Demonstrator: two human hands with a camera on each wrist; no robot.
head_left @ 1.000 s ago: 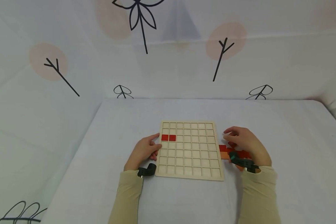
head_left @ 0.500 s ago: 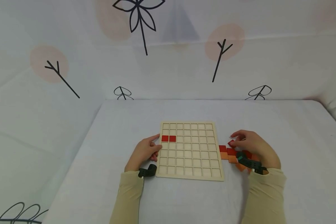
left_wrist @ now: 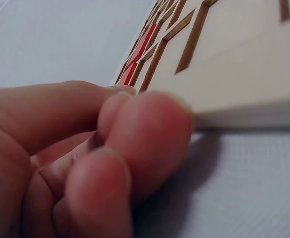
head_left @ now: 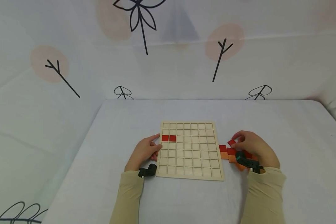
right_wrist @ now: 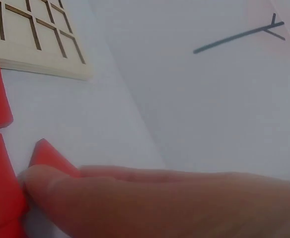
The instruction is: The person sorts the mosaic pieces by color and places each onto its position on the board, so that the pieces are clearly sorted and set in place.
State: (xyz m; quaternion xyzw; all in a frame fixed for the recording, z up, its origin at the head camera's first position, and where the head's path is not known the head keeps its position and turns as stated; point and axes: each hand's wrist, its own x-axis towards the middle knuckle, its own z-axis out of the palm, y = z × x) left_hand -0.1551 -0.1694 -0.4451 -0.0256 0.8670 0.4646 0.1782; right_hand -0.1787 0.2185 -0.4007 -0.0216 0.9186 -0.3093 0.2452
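One red tile [head_left: 231, 142] is pinched between the thumb and index finger of the right hand [head_left: 253, 143], off the right edge of the board [head_left: 196, 154]; whether it is clear of the table [head_left: 128, 124] cannot be made out. From the right wrist, only a pointed part of it is seen, the rest being covered by the thumb. The board's left edge is touched by the left hand [head_left: 143, 151]: index finger extended to it, thumb tip rested against it, remaining fingers loosely curled and partly hidden.

Two red squares [head_left: 165, 138] are seated in the third row from the board's far edge, in the cells nearest the left edge. Just beside the right edge, loose red tiles [head_left: 222, 148] and orange tiles [head_left: 224, 155] are laid; their full number is masked by the right hand and its wrist camera [head_left: 244, 160]. Both sleeves [head_left: 266, 199] are cut off at the bottom of the head view, as is the table's near edge.

Since half a second earlier, the index finger has been brought down toward the thumb. Against one second earlier, the right hand has been shifted away from the board's right edge. Left hand and seated squares are unchanged.
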